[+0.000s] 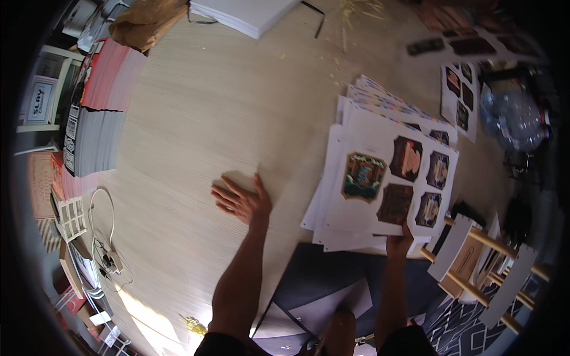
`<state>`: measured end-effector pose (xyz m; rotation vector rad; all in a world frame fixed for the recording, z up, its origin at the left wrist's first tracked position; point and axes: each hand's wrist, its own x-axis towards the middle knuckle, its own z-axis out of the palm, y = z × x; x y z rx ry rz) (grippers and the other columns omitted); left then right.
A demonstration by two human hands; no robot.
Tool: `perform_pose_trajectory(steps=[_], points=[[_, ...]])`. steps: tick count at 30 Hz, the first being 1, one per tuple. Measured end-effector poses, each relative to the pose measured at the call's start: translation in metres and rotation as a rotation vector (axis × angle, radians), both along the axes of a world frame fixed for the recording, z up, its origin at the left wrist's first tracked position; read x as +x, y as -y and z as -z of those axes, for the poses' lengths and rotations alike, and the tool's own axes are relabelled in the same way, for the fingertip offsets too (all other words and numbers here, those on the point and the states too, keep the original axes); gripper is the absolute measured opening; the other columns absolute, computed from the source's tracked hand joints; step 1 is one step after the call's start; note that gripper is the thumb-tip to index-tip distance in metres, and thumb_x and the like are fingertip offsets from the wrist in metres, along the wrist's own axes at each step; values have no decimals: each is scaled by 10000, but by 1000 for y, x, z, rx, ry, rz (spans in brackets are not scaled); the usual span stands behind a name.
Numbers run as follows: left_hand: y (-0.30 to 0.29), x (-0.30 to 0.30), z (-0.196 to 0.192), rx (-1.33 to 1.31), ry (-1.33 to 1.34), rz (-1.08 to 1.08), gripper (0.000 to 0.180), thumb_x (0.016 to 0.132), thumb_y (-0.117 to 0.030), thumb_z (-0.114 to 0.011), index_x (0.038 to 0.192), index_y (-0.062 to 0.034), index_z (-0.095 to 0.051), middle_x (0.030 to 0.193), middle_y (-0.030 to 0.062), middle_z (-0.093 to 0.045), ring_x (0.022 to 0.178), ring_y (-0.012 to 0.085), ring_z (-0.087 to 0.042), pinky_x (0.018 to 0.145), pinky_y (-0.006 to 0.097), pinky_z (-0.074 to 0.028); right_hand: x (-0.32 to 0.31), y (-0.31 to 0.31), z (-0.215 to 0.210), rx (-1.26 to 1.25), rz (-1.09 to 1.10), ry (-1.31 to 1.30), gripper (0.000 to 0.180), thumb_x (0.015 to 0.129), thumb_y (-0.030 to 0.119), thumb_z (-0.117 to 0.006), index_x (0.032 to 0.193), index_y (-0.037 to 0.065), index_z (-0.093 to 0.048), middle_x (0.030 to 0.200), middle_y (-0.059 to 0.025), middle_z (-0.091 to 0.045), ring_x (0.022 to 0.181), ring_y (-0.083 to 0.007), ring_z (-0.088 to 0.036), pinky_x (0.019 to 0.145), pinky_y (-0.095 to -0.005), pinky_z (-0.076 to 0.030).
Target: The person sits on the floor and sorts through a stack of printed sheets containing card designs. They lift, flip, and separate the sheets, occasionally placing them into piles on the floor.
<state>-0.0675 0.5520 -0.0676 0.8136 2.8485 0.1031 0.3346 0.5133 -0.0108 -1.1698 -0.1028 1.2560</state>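
My left hand (242, 202) lies on the pale wooden table (202, 124), fingers spread, with nothing in it. To its right is a loose stack of large white printed sheets (359, 133), fanned out unevenly. The top sheet carries dark, ornate label shapes with cut-out style corners, and colour marks run along the far edges of those beneath. At the near edge of the stack, my right hand (399, 242) pinches the printed sheet (362, 213), its thumb on top. The fingers below are hidden, so how many sheets they hold cannot be told.
Tall stacks of red-edged (113, 77) and grey-edged (98, 141) paper line the left side. White paper (243, 15) lies at the far edge. Another person's hands (457, 15) hold a sheet at far right, near a large plastic bottle (515, 118). A wooden rack (475, 261) stands near right.
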Motion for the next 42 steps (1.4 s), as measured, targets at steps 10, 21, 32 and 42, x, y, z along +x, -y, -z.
perform_pose_trajectory(steps=[10, 21, 32, 42], points=[[-13, -7, -17, -84, 90, -12, 997, 939, -667, -415, 1574, -45, 36, 1602, 301, 70, 1503, 432, 101, 1187, 610, 21, -71, 5, -47, -668, -219, 1471, 304, 963, 247, -682, 786, 56, -524, 569, -18, -502, 491, -92, -475, 448, -272, -410], [-15, -12, -10, -50, 101, 35, 1067, 894, -690, -479, 1572, -47, 37, 1593, 323, 69, 1495, 467, 86, 1174, 635, 17, -386, -355, -7, 83, -696, 370, 311, 1002, 249, -607, 1148, -25, -594, 987, -143, -673, 884, -224, -677, 842, -375, -554], [-12, -12, -10, -58, 89, 37, 1076, 888, -652, -525, 1567, -46, 50, 1588, 333, 67, 1486, 494, 70, 1160, 657, 3, -479, -455, 1, -220, -593, 105, 650, 986, 465, -555, 1435, 9, -442, 1336, -118, -467, 1169, -259, -480, 954, -439, -467], [-11, -11, -6, -69, 54, 62, 1058, 899, -657, -500, 1565, -51, 55, 1588, 330, 82, 1484, 498, 62, 1157, 665, -4, -480, -456, -32, -196, -550, -46, 678, 934, 322, -688, 1440, -12, -383, 1362, -159, -351, 1205, -281, -454, 1041, -423, -436]])
